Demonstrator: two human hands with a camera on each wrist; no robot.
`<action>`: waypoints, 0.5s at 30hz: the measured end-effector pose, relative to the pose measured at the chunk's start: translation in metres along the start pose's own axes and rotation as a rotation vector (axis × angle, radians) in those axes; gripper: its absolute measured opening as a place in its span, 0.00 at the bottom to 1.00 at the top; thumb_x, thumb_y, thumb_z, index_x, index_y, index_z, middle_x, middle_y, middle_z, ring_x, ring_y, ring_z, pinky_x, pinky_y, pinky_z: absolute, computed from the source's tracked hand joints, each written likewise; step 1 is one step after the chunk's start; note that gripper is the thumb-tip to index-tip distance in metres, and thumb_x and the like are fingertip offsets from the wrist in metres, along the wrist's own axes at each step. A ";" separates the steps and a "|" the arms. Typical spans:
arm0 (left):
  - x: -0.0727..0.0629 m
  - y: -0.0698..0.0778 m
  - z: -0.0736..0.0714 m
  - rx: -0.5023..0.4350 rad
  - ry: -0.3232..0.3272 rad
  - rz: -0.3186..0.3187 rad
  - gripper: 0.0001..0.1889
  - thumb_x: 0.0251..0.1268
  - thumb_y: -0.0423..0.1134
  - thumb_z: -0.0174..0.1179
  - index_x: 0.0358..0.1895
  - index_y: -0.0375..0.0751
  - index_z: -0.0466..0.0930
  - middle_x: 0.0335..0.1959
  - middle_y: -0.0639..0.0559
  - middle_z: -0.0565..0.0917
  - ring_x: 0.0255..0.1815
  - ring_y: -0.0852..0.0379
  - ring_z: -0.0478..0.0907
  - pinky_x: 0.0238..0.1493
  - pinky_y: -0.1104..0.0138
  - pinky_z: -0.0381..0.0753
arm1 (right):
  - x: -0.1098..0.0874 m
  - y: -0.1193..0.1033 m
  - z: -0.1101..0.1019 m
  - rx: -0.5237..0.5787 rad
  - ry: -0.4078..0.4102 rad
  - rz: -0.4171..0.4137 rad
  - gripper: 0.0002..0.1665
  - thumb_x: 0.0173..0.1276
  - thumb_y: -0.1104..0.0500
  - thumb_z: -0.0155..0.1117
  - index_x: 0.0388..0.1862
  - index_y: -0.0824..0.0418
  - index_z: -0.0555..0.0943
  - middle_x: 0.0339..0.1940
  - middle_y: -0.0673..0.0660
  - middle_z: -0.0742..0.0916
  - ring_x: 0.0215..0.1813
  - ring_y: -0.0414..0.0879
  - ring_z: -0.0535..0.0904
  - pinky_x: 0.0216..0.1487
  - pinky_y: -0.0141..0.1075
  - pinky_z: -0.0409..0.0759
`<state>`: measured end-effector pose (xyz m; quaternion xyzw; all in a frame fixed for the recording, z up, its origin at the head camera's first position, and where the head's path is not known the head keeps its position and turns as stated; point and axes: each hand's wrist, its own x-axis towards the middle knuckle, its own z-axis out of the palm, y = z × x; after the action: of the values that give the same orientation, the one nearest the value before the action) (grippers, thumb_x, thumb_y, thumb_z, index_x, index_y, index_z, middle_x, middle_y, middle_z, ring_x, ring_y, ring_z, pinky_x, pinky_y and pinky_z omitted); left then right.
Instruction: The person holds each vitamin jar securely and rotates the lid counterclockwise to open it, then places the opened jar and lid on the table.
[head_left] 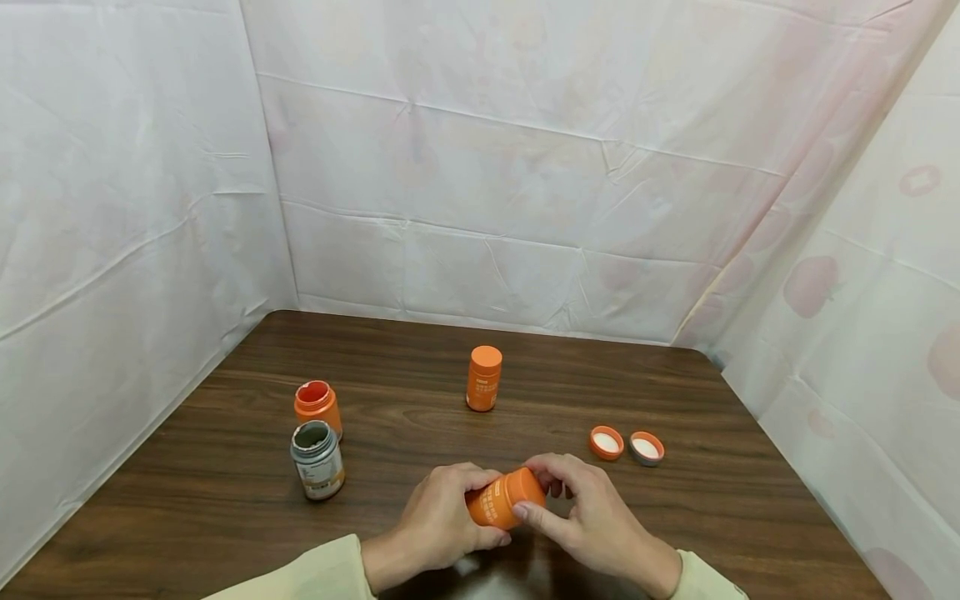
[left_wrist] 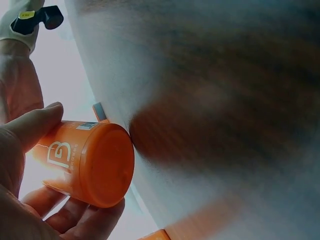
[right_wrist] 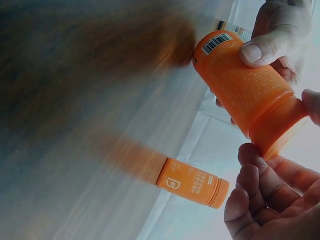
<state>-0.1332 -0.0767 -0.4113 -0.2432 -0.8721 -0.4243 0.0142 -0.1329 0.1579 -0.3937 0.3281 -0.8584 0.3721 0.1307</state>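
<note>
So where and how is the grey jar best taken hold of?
Probably round the body of the grey jar, below its open neck, coming from the near right: it stands upright with straight, round sides, and the open orange jar stands close behind, so the far side looks tighter.

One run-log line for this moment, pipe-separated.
left hand: grips tilted orange bottle | right hand: pinches its cap | second bottle: upright, capped | grey jar, orange jar: open | loose lids: on table

Dark wood-grain worktop [head_left: 405,442] bears three upright bottles — capped orange bottle [head_left: 484,380], open orange bottle [head_left: 321,410], open grey bottle [head_left: 319,468] — plus, on the right, orange cap [head_left: 606,443] and grey-and-orange cap [head_left: 647,448], undersides up.
</note>
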 end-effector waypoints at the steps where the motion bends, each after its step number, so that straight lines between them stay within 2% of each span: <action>1: 0.000 0.000 0.000 0.001 0.001 0.005 0.26 0.42 0.46 0.85 0.49 0.60 0.88 0.39 0.69 0.83 0.36 0.70 0.77 0.38 0.70 0.78 | 0.000 0.000 0.000 -0.001 -0.002 -0.004 0.18 0.66 0.46 0.75 0.51 0.45 0.82 0.35 0.38 0.83 0.36 0.37 0.76 0.36 0.35 0.78; 6: -0.001 0.000 -0.001 -0.002 0.003 0.016 0.26 0.42 0.46 0.85 0.49 0.60 0.88 0.40 0.68 0.83 0.36 0.70 0.77 0.37 0.70 0.78 | 0.000 -0.001 -0.003 -0.003 -0.018 -0.047 0.20 0.66 0.47 0.76 0.55 0.44 0.81 0.39 0.37 0.83 0.38 0.37 0.77 0.37 0.35 0.78; 12: -0.001 0.000 -0.003 0.003 0.005 0.018 0.27 0.40 0.45 0.86 0.50 0.59 0.88 0.41 0.67 0.84 0.36 0.70 0.77 0.38 0.69 0.77 | 0.002 -0.002 -0.008 -0.015 -0.054 -0.134 0.29 0.65 0.50 0.77 0.64 0.43 0.78 0.49 0.38 0.83 0.43 0.36 0.76 0.41 0.34 0.78; 15: -0.002 0.000 -0.003 0.001 0.004 0.012 0.27 0.41 0.45 0.86 0.50 0.59 0.88 0.41 0.67 0.85 0.37 0.69 0.77 0.38 0.69 0.78 | 0.003 -0.002 -0.010 -0.005 -0.092 -0.128 0.33 0.64 0.53 0.78 0.66 0.41 0.77 0.55 0.39 0.83 0.49 0.38 0.77 0.45 0.35 0.79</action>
<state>-0.1323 -0.0797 -0.4097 -0.2474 -0.8708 -0.4244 0.0183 -0.1337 0.1627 -0.3841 0.3985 -0.8417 0.3455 0.1156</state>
